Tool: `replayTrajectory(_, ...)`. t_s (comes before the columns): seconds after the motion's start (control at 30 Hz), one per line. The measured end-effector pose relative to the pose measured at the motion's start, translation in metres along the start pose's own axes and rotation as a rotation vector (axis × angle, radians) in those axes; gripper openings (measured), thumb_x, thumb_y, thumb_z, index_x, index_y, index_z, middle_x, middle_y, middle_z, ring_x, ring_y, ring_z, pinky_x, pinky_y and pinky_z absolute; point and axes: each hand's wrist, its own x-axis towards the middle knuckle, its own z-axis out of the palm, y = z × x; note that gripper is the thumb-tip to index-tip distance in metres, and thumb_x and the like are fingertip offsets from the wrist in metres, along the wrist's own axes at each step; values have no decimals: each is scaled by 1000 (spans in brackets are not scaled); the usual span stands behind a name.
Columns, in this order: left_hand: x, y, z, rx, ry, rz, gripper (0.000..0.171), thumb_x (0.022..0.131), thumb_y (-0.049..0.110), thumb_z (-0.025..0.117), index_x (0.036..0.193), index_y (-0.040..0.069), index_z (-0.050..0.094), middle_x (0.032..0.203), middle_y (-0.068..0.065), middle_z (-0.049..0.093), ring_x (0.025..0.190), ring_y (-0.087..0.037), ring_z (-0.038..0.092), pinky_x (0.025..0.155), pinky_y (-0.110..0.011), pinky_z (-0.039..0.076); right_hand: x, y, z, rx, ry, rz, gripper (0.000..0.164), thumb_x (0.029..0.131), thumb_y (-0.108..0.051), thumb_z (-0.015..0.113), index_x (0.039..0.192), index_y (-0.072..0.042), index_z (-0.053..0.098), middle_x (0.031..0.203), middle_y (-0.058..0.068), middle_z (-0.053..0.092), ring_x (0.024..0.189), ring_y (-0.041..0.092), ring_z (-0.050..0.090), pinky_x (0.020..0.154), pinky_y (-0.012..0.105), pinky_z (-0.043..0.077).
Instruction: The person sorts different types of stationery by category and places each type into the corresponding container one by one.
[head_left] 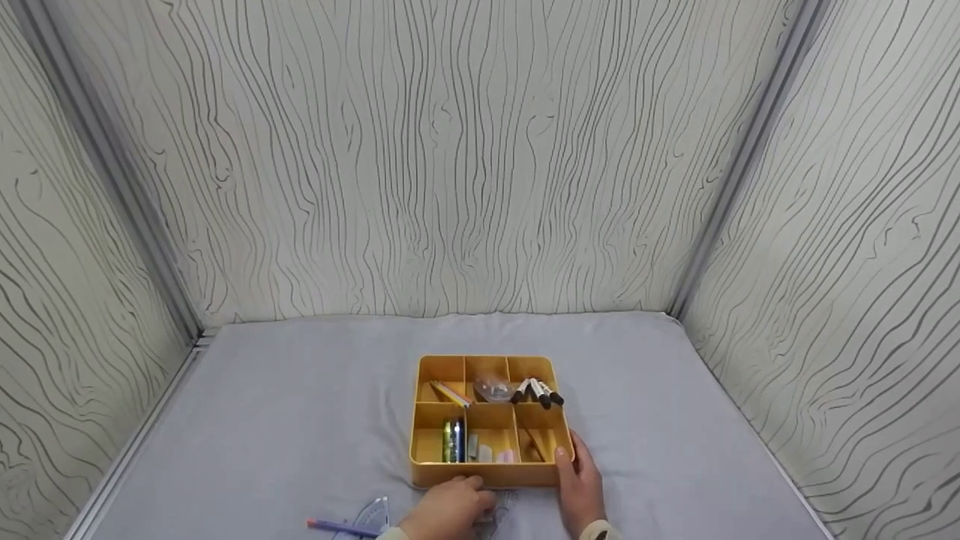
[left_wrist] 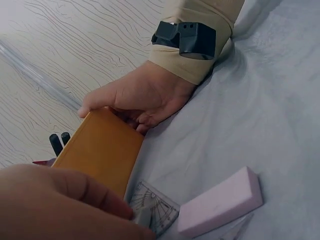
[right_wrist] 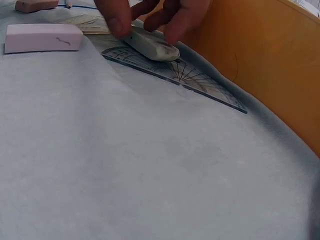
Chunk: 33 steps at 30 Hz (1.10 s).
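My left hand (head_left: 450, 508) is at the front wall of a yellow divided storage box (head_left: 487, 474). Its thumb and fingers pinch a whitish eraser (right_wrist: 152, 46), low over a clear protractor (right_wrist: 210, 86) that lies on the cloth. With the thumb over the rim and the other fingers curled at the side, my right hand (head_left: 581, 487) grips the box's front right corner. Beside the protractor lies a pink eraser (left_wrist: 220, 202). The box's compartments hold black-capped markers (head_left: 538, 393), coloured pencils (head_left: 452, 394), dark and green cylinders (head_left: 454, 440) and small erasers (head_left: 485, 453).
Left of my left hand, a purple pencil (head_left: 341, 528) lies across another protractor (head_left: 373, 515). A brownish eraser (right_wrist: 36, 5) rests farther off. Grey cloth (head_left: 285, 420) covers the table, with wood-patterned panels (head_left: 442, 157) around it.
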Motion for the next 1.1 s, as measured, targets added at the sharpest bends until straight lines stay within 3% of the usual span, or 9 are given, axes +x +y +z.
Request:
replayTrajectory(0.17,2,-2,-11,-172,26,64,13,84,13,77,89,23,71,81,14,54,70,1,48,65,-17,45,1,-2,-1,-6,-4,17,64,105,-34,48,155,3,33,159,25,32,146,41,33,117,54,30)
replayTrajectory(0.3,4,-4,-37,-318,162,165,11,86,16,77,92,20,71,88,14,58,77,4,52,69,-12,46,2,-3,-1,-13,-7,36,66,104,-36,48,155,3,33,159,26,31,146,41,33,116,55,30)
replayTrajectory(0.37,9,-6,-49,-315,260,162,12,85,14,77,91,20,69,90,13,58,80,2,53,71,-13,48,3,-4,-1,-21,-8,37,67,104,-38,47,155,3,33,159,26,31,146,41,32,116,55,30)
replayTrajectory(0.47,19,-12,-61,-283,377,76,13,84,11,76,86,19,66,88,10,56,80,-2,52,72,-18,49,3,-3,-1,-29,-3,21,66,104,-38,48,155,3,34,159,25,33,146,41,33,117,55,30)
replayTrajectory(0.63,34,-21,-59,-260,443,-61,14,83,5,72,81,17,64,85,8,53,80,-8,51,73,-24,50,2,1,1,-21,7,-7,63,104,-34,49,153,4,36,157,26,35,145,41,34,117,54,31)
replayTrajectory(0.8,28,-16,-47,-165,482,-5,14,80,8,72,86,18,65,88,9,56,86,-11,54,82,-29,51,1,2,3,-2,-5,7,66,104,-36,49,154,5,34,157,28,34,145,42,34,116,55,31)
replayTrajectory(0.9,18,-7,-44,-143,386,92,12,81,16,75,89,21,67,90,12,58,86,-7,54,83,-25,50,1,1,3,-7,-5,23,66,104,-36,49,154,5,35,157,27,34,145,42,35,116,56,31)
replayTrajectory(1.0,8,3,-46,-218,128,176,12,82,24,77,92,23,71,89,15,60,83,0,54,76,-18,48,1,0,2,-11,-9,40,65,104,-36,48,155,3,34,158,26,34,145,41,34,116,56,31)
replayTrajectory(1.1,1,10,-43,-310,-160,177,12,85,26,77,96,24,75,88,16,65,80,4,57,72,-16,48,2,-1,1,-27,-15,47,66,104,-37,47,156,2,32,159,25,32,146,42,33,115,56,31)
